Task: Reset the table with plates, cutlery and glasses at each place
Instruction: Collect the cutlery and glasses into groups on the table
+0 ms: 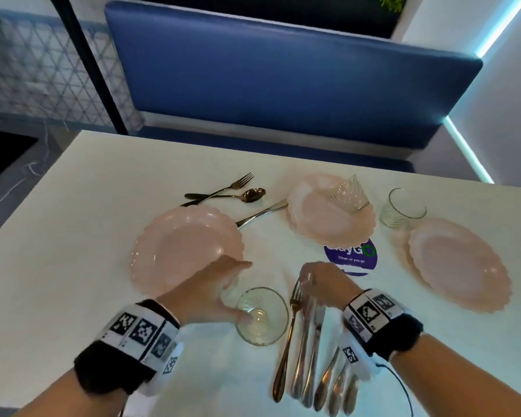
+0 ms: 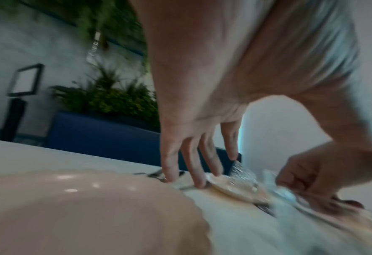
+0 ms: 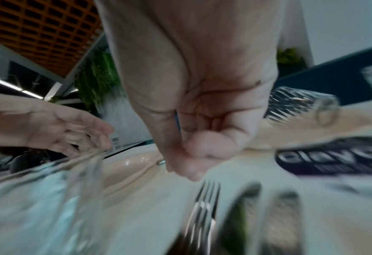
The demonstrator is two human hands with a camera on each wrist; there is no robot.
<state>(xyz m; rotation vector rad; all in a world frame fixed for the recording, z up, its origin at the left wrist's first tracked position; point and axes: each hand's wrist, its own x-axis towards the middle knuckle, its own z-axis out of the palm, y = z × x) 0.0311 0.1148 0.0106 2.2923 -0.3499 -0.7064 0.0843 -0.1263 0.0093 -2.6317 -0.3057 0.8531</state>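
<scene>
Three pink scalloped plates lie on the white table: a left plate (image 1: 181, 245), a middle plate (image 1: 313, 224) and a right plate (image 1: 460, 263). A ribbed glass (image 1: 348, 194) lies tipped on the middle one. A clear glass (image 1: 260, 316) stands upright near me. My left hand (image 1: 238, 287) reaches over it with straight fingers (image 2: 194, 163), the thumb touching its rim. A bundle of cutlery (image 1: 307, 350) lies beside that glass, with a gold fork (image 1: 286, 341) at its left. My right hand (image 1: 316, 281) hovers over the fork tines (image 3: 204, 200), its fingers (image 3: 194, 155) curled and holding nothing.
A fork (image 1: 223, 188), a spoon (image 1: 247, 195) and a knife (image 1: 262, 212) lie loose beyond the left plate. Another glass (image 1: 403, 207) stands upright between the middle and right plates. A purple round sticker (image 1: 354, 257) marks the table. A blue bench (image 1: 283, 76) runs along the far side.
</scene>
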